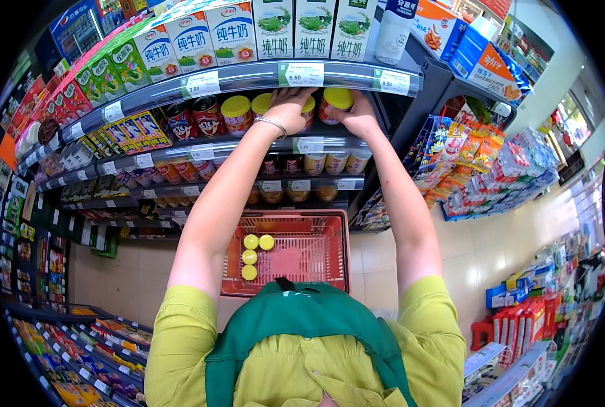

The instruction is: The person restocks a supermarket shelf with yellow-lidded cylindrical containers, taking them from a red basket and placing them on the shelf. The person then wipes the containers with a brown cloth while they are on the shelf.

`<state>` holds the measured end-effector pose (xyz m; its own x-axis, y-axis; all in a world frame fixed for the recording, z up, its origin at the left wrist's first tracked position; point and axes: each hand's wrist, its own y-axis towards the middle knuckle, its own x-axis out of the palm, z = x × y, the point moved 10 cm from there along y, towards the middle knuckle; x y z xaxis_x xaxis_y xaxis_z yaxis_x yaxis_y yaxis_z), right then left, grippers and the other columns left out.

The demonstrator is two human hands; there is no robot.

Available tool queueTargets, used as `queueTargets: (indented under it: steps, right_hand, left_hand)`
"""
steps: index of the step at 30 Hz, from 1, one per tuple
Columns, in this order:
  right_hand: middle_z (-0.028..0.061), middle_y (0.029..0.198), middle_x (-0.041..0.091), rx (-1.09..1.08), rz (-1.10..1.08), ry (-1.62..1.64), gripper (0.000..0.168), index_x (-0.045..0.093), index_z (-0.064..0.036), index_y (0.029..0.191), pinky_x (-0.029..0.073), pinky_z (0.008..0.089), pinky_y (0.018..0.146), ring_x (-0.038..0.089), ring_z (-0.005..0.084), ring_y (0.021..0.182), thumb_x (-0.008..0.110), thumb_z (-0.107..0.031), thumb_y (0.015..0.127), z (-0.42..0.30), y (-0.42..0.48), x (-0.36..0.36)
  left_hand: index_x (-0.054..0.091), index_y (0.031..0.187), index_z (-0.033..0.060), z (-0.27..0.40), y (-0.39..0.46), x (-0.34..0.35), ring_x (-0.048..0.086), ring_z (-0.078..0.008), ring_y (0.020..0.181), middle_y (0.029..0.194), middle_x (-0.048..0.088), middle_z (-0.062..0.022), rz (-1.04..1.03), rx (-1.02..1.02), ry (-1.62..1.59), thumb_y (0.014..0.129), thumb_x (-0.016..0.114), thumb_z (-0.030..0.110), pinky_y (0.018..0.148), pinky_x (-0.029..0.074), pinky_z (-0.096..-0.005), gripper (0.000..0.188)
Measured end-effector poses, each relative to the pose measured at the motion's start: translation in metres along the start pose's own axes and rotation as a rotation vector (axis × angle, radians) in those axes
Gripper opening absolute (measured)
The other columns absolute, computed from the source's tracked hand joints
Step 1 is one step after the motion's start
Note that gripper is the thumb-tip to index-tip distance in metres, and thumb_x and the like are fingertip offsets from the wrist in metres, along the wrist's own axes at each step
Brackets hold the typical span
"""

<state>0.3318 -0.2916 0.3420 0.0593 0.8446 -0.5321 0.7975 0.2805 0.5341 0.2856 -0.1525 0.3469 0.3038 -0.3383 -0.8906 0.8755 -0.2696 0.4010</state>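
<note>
Both arms reach to a shelf below the milk cartons. My right hand is at the side of a yellow-lidded can, its thumb across the can's front; the far fingers are hidden. My left hand, with a bracelet at the wrist, lies over yellow-lidded cans; its fingertips are partly hidden under the shelf edge, so its grip cannot be told. Left of it stand another yellow-lidded can and dark cans with cartoon faces. Below, a red plastic basket holds several yellow-lidded containers along its left side.
A price-tag rail runs just above my hands, under milk cartons and a white bottle. Another shelf rail lies below the cans. Hanging snack bags are to the right of my right arm, with packed bottles beyond.
</note>
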Motion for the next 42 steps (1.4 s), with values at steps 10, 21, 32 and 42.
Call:
queueTargets:
  steps: [10, 21, 32, 42]
  right_hand:
    - [0.0212, 0.119, 0.058, 0.075, -0.187, 0.076, 0.085, 0.040, 0.003, 0.134, 0.044, 0.0338, 0.094, 0.056, 0.0287, 0.112, 0.080, -0.029, 0.066, 0.031, -0.004, 0.023]
    - [0.0198, 0.125, 0.054, 0.066, -0.244, 0.158, 0.084, 0.036, 0.003, 0.136, 0.040, 0.0316, 0.098, 0.052, 0.0255, 0.117, 0.079, -0.026, 0.071, 0.023, -0.009, 0.029]
    - [0.0228, 0.125, 0.051, 0.045, -0.109, 0.098, 0.095, 0.031, 0.001, 0.138, 0.043, 0.0355, 0.095, 0.051, 0.0335, 0.116, 0.082, -0.030, 0.063, 0.024, -0.019, 0.024]
    - [0.0190, 0.123, 0.047, -0.351, 0.201, -0.355, 0.061, 0.045, -0.004, 0.127, 0.035, 0.0471, 0.099, 0.042, 0.0391, 0.118, 0.068, -0.009, 0.070, -0.015, -0.176, 0.058]
  left_hand:
    - [0.039, 0.138, 0.0214, -0.006, 0.016, 0.023, 0.036, -0.0319, 0.129, 0.137, 0.043, -0.0159, -0.183, -0.063, -0.103, 0.081, 0.062, 0.017, 0.107, 0.029, -0.0391, 0.061]
    - [0.046, 0.131, 0.0247, -0.002, 0.016, 0.028, 0.039, -0.0302, 0.126, 0.134, 0.047, -0.0109, -0.130, 0.036, -0.108, 0.080, 0.058, 0.009, 0.107, 0.030, -0.0386, 0.055]
    - [0.045, 0.132, 0.0239, 0.003, 0.014, 0.026, 0.037, -0.0292, 0.128, 0.135, 0.045, -0.0084, -0.118, 0.043, -0.098, 0.078, 0.056, 0.004, 0.109, 0.026, -0.0409, 0.058]
    - [0.059, 0.100, 0.0097, 0.042, -0.139, 0.038, 0.052, -0.0304, 0.104, 0.109, 0.057, -0.0098, 0.478, 0.198, -0.427, 0.076, 0.058, 0.004, 0.089, 0.039, -0.0422, 0.025]
